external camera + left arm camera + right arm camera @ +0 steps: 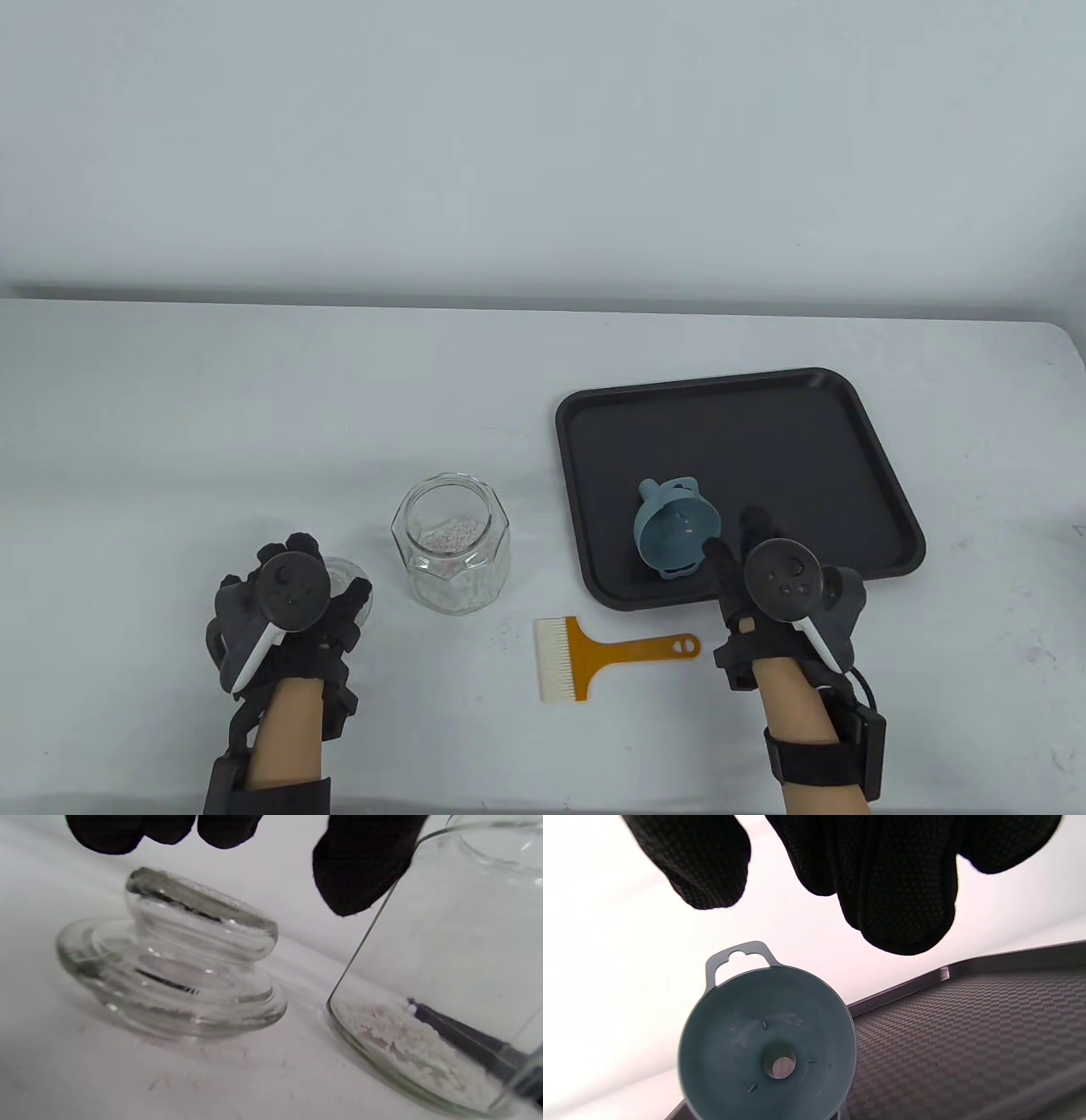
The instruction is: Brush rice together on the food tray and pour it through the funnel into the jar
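Note:
The glass jar (450,543) stands open on the table with rice (415,1052) lying in its bottom. Its glass lid (169,959) sits on the table just left of it. My left hand (324,567) hovers over the lid, and its fingertips (360,866) hang above it without touching. The blue funnel (676,531) lies on its side in the front-left part of the black food tray (764,441), with a few grains stuck inside it. My right hand (736,539) is just right of the funnel, fingers (899,899) loose above it and holding nothing. No rice shows on the tray.
An orange-handled brush (611,654) with white bristles lies on the table between my hands, in front of the tray's left corner. The white table (254,407) ends at a pale wall behind.

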